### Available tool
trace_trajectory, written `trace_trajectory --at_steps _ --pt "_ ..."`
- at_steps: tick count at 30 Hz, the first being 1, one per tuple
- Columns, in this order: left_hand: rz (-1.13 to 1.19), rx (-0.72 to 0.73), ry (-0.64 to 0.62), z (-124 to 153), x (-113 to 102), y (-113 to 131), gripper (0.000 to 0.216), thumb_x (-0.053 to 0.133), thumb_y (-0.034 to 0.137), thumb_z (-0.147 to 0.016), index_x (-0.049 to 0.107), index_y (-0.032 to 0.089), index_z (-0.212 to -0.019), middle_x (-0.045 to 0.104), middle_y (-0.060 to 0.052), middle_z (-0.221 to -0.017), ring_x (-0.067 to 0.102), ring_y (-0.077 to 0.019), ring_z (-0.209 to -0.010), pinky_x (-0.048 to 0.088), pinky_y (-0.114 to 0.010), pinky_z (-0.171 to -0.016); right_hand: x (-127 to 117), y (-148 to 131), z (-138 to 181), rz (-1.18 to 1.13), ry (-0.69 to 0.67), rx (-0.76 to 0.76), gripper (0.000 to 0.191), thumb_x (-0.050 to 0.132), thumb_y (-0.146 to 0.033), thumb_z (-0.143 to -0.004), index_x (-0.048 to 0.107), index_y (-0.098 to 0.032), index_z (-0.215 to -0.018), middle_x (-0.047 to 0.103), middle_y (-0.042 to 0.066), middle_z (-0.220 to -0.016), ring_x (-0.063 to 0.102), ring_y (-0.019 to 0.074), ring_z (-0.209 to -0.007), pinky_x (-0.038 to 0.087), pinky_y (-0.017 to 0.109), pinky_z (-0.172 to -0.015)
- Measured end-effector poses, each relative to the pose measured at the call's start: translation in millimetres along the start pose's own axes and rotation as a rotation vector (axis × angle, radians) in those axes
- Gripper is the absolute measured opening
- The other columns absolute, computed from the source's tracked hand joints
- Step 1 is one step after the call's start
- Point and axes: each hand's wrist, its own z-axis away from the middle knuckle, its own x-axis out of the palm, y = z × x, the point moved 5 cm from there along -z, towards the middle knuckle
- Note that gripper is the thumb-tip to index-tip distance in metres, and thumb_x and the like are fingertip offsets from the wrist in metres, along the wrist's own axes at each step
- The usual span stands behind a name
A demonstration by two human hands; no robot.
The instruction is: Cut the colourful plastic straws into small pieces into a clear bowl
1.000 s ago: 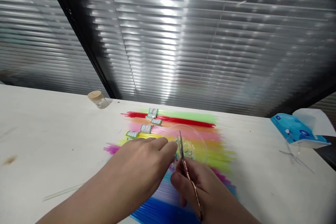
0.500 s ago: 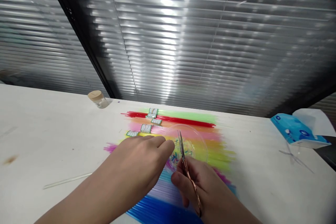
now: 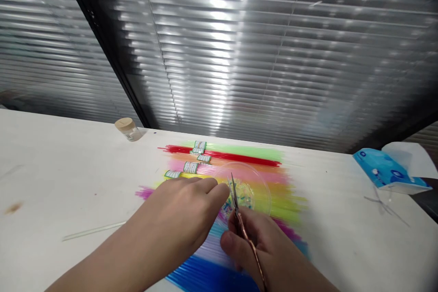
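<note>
With your right hand (image 3: 270, 255) clamped on the scissors (image 3: 236, 198), tips over the clear dish (image 3: 260, 190) lying on the coloured straws (image 3: 246, 153), keep the pinched-together fingers of your left hand (image 3: 185, 212), at the dish's left rim, clear of the blades.

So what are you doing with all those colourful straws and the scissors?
A person's right hand holds copper-coloured scissors, blades over a clear dish with tiny coloured bits in it. The left hand rests its fingertips right beside the blades; whether they hold anything is hidden. The dish sits on bright straws spread across the white table. A small tan-lidded jar stands back left, a blue tissue pack at the right.
</note>
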Motion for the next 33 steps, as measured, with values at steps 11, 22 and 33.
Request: trace_trajectory --at_steps 11,22,33 --pt "0.049 0.040 0.045 2 0 2 0.024 0.048 -0.002 -0.084 0.053 0.022 -0.083 0.063 0.001 -0.074 0.049 -0.0149 -0.056 0.028 -0.029 -0.054 2 -1 -1 -0.005 -0.003 -0.015 0.063 0.055 -0.084 -0.086 0.051 -0.022 -0.078 0.057 0.002 -0.074 0.050 0.0188 -0.069 0.040 0.029 -0.059" --pt "0.009 -0.064 0.038 3 -3 -7 0.021 0.045 0.014 -0.100 0.062 0.020 -0.089 0.065 -0.003 -0.078 0.059 -0.0163 -0.067 0.045 -0.026 -0.064 -2 6 -3 0.019 0.054 0.042 0.069 0.049 -0.091 -0.084 0.052 -0.022 -0.075 0.057 0.002 -0.070 0.052 0.0200 -0.068 0.037 0.032 -0.062" --pt "0.035 -0.034 0.019 4 -4 -4 0.026 0.047 -0.001 -0.087 0.060 0.021 -0.086 0.068 -0.002 -0.085 0.057 -0.0151 -0.065 0.039 -0.025 -0.057 -3 6 0 -0.005 0.030 0.053 0.070 0.049 -0.092 -0.084 0.051 -0.022 -0.075 0.058 0.001 -0.073 0.052 0.0198 -0.070 0.037 0.032 -0.065"
